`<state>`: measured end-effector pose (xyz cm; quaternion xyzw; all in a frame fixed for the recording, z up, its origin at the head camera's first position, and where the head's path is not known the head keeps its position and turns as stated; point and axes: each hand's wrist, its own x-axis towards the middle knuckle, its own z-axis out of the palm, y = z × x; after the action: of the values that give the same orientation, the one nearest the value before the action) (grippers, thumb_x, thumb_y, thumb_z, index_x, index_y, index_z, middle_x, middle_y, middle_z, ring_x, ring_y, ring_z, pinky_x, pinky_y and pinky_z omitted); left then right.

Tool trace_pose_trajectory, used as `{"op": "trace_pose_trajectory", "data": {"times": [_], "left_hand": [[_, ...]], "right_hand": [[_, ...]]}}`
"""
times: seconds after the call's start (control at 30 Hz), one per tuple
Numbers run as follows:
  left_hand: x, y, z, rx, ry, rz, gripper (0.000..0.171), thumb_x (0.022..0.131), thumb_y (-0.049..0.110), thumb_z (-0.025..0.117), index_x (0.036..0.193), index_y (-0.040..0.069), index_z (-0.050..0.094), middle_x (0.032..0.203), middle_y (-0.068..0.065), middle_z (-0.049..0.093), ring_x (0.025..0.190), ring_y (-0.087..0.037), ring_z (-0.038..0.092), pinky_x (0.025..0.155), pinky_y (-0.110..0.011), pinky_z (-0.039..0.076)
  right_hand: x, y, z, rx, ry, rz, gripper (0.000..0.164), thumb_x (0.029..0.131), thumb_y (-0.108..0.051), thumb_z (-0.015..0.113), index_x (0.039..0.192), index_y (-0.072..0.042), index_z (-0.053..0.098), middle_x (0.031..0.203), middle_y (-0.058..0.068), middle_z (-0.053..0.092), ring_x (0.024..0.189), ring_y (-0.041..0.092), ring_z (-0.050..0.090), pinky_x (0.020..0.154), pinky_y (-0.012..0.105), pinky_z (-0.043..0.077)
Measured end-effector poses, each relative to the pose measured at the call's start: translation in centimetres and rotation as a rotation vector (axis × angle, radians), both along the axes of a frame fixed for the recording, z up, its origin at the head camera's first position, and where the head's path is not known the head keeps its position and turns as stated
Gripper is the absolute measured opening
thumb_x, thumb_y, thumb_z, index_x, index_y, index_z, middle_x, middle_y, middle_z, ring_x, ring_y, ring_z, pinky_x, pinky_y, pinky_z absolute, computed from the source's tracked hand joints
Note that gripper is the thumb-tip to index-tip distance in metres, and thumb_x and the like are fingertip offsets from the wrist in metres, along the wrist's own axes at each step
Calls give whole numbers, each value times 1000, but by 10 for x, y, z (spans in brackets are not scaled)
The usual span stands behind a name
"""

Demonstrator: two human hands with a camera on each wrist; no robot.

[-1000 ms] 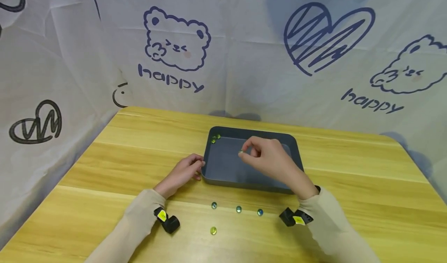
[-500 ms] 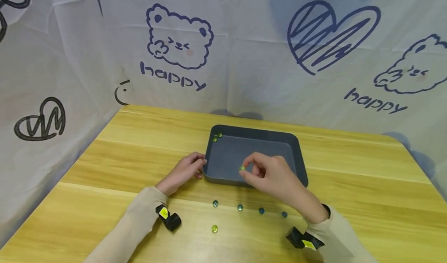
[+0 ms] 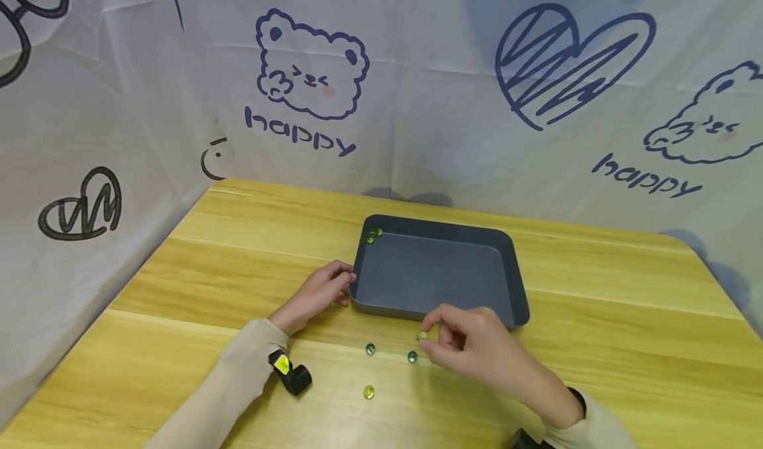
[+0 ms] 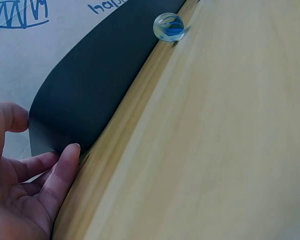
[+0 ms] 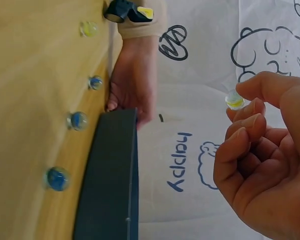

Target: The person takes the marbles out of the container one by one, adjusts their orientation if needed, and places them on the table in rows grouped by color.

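Note:
My right hand (image 3: 477,346) pinches a clear marble with a yellow-green swirl (image 5: 234,100) between thumb and index finger, its other fingers curled. It is above the table just in front of the dark grey tray (image 3: 438,270). My left hand (image 3: 318,291) rests against the tray's near left corner, fingertips touching the outer wall in the left wrist view. Inside the tray's far left corner sit a few yellow-green marbles (image 3: 372,237). On the table in front lie blue-swirled marbles (image 3: 412,356) in a row, part of it hidden by my right hand, and one yellow marble (image 3: 369,392).
The wooden table (image 3: 238,237) extends to both sides of the tray. White cloth (image 3: 417,131) with drawn bears, hearts and lettering hangs behind it and on the left. Each wrist carries a small black camera (image 3: 295,378).
From over the tray, my right hand has drawn back toward me and to the right, still pinching the yellow-green marble. My left hand has stayed at the tray's corner.

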<state>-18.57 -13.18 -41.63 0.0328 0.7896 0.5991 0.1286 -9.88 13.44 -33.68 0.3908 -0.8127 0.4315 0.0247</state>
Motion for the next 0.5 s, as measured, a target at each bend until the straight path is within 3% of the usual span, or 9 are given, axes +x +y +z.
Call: {"op": "trace_pose_trajectory", "data": {"times": [0.33, 0.5], "left_hand": [[0, 0, -1, -4, -5, 2, 39, 100, 18, 47, 129, -7, 51, 96, -13, 55, 77, -18, 58, 73, -32, 54], [1, 0, 1, -5, -1, 0, 39, 100, 19, 46, 130, -7, 50, 95, -13, 55, 77, -18, 58, 73, -33, 54]], "right_hand": [[10, 3, -10, 11, 16, 49, 17, 83, 0, 71, 91, -12, 63, 61, -14, 45, 52, -7, 34, 44, 15, 36], [15, 4, -11, 58, -56, 28, 11, 86, -5, 71, 92, -11, 64, 62, -15, 45, 52, -7, 35, 45, 16, 39]]}}
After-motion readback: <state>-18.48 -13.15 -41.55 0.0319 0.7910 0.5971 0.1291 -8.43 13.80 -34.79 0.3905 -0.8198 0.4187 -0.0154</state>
